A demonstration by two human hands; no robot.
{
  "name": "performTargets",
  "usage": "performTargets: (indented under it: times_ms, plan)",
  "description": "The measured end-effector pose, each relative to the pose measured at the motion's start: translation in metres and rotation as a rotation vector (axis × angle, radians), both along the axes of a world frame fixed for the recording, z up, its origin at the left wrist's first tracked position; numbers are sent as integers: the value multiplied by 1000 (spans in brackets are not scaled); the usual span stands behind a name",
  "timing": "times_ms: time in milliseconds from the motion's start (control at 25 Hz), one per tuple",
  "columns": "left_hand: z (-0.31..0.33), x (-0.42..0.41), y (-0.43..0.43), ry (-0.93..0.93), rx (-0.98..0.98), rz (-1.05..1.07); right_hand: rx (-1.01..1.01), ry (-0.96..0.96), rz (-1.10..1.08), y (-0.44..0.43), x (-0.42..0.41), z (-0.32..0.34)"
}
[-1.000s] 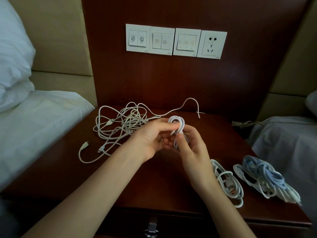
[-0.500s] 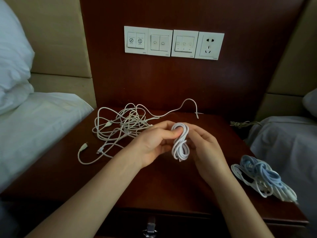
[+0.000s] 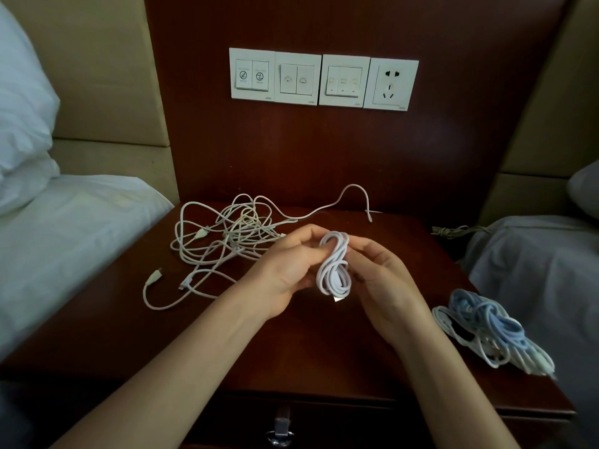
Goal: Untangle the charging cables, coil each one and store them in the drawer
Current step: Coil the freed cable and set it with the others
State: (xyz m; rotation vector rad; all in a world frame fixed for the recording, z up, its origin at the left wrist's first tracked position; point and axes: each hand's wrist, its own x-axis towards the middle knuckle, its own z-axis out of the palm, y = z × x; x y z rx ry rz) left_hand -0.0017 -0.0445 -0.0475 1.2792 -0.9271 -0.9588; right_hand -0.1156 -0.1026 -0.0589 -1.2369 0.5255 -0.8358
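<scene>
A white cable wound into a small coil [image 3: 334, 267] hangs upright above the middle of the dark wooden nightstand [image 3: 324, 351], its USB plug pointing down. My left hand [image 3: 285, 270] pinches the coil's top from the left. My right hand [image 3: 382, 280] curls round it from the right. A tangle of white cables [image 3: 223, 244] lies at the back left of the top. Coiled blue and white cables [image 3: 486, 332] lie heaped at the right edge. The drawer [image 3: 282, 426] below is closed, its metal pull at the front.
A bed with white sheets and a pillow [image 3: 48, 222] flanks the nightstand on the left, another bed [image 3: 544, 270] on the right. Switch plates and a wall socket [image 3: 324, 79] sit on the wooden panel behind. A thin dark cord [image 3: 450, 230] trails off at the back right.
The coil has been turned upright between both hands, and its plug now hangs at the bottom. My right arm now hides the white coil that lay at the front right.
</scene>
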Motion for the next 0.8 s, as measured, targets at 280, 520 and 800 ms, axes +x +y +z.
performTargets:
  times_ms: [280,520,800]
  plan:
    - [2,5,2,43,-21,-17,-33,58,1,3,0,-1]
    - [3,2,4,60,-28,45,-141,123,91,2,-9,6]
    - [3,-1,6,-87,-49,56,-8,115,162,-5,-9,12]
